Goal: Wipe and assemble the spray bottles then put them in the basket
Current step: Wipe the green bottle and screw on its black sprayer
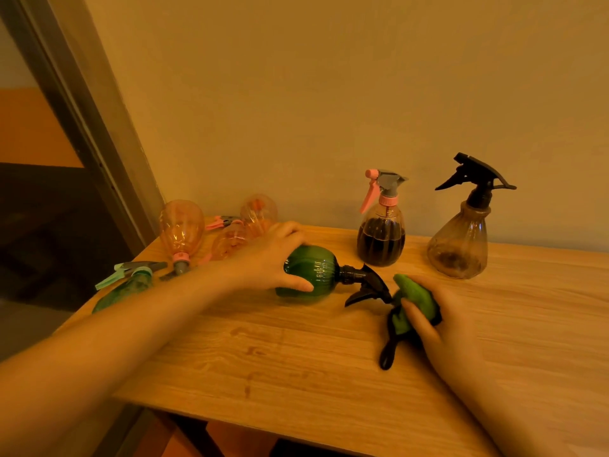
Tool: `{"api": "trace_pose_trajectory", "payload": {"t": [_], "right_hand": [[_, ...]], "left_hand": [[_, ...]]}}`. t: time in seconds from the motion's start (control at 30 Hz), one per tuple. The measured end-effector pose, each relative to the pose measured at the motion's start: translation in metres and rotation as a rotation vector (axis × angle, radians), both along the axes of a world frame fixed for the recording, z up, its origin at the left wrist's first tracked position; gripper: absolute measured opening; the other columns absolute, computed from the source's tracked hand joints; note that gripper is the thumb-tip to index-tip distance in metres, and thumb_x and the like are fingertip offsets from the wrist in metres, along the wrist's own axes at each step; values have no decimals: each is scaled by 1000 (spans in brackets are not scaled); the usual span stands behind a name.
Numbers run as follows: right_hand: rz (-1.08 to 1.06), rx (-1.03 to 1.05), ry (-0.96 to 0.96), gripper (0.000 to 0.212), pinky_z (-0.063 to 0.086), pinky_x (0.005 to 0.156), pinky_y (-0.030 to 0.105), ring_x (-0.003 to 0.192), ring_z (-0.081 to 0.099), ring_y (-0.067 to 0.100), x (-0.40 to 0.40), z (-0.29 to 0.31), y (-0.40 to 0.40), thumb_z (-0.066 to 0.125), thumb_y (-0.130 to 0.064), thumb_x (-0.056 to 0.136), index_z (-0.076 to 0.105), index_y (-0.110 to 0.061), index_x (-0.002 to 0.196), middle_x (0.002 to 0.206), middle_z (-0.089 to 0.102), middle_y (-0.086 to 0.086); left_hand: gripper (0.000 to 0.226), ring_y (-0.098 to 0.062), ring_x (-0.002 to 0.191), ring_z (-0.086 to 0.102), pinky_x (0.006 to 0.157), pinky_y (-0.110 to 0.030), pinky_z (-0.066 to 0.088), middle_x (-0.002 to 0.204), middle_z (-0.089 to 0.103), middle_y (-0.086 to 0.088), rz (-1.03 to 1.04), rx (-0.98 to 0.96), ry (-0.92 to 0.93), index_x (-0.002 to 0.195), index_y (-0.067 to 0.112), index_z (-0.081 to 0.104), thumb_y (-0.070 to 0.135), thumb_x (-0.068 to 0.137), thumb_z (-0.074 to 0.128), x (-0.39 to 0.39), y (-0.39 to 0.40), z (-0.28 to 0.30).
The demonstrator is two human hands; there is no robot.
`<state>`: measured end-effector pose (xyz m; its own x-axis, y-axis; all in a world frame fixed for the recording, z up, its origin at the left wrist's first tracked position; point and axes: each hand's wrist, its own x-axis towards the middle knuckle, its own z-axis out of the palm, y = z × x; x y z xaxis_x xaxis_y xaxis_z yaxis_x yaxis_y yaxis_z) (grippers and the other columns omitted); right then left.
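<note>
— Where's the bottle?
— My left hand (275, 258) grips the ribbed green plastic spray bottle (311, 273), lying sideways on the wooden table (296, 357).
— And your right?
— My right hand (443, 319) clutches a bunched green cloth (413, 300) against its black trigger nozzle (367, 285).

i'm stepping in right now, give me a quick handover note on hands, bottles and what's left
Left hand grips the green bottle, lying on its side on the table, black sprayer on.
Right hand holds the green cloth at that sprayer's nozzle.
Two assembled bottles stand by the wall: pink-trigger bottle, black-trigger bottle.
Pink bottles and a teal bottle lie at the left end.
No basket in view; nothing binned yet. Left: finish wiping, then basket everything.
</note>
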<state>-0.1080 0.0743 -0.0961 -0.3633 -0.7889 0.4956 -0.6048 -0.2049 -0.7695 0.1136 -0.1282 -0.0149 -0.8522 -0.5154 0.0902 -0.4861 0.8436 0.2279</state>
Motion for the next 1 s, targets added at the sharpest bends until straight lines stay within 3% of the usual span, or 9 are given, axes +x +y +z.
{"api": "trace_pose_trajectory", "payload": {"t": [0.17, 0.3, 0.5, 0.67, 0.9, 1.0], "right_hand": [[-65, -69, -73, 41, 44, 82, 10, 102, 56, -2, 1, 4, 3, 61, -14, 88, 51, -43, 114, 108, 59, -26], [-54, -86, -27, 44, 43, 82, 9, 102, 56, -1, 2, 5, 5, 62, -11, 89, 50, -42, 117, 110, 59, -20], [-63, -104, 14, 41, 42, 84, 11, 103, 56, 0, 4, 6, 6, 62, -15, 89, 50, -40, 119, 110, 57, -19], [-61, -104, 31, 43, 42, 86, 11, 105, 55, 1, 3, 5, 6, 64, -7, 86, 52, -30, 121, 113, 56, -19], [-60, -96, 12, 38, 43, 86, 13, 106, 55, 3, 1, 4, 4, 62, -13, 89, 52, -31, 121, 114, 56, -17], [-65, -93, 3, 42, 42, 85, 11, 104, 55, 1, 1, 4, 4, 63, -8, 87, 53, -30, 121, 113, 57, -16]], "left_hand": [[83, -17, 123, 43, 98, -28, 39, 136, 44, 1, -1, -39, 14, 137, 23, 34, 58, 71, 71, 4, 4, -1], [101, -13, 127, 33, 99, -18, 26, 139, 34, 2, -25, -30, -64, 142, 23, 28, 54, 61, 81, 8, 5, -5], [98, -17, 122, 24, 102, -30, 26, 131, 28, -1, 12, -152, -46, 141, 24, 29, 50, 62, 81, 2, 1, -11], [95, -13, 120, 26, 102, -32, 33, 127, 32, 4, -17, -69, -35, 139, 27, 34, 49, 61, 83, 4, -6, -7], [72, -6, 115, 44, 93, -19, 41, 125, 41, 15, -36, 226, -15, 127, 37, 39, 32, 70, 82, 10, -8, 8], [69, -7, 122, 38, 97, -18, 37, 128, 38, 15, -28, 284, -36, 132, 37, 40, 31, 75, 79, 11, -12, 11]]}}
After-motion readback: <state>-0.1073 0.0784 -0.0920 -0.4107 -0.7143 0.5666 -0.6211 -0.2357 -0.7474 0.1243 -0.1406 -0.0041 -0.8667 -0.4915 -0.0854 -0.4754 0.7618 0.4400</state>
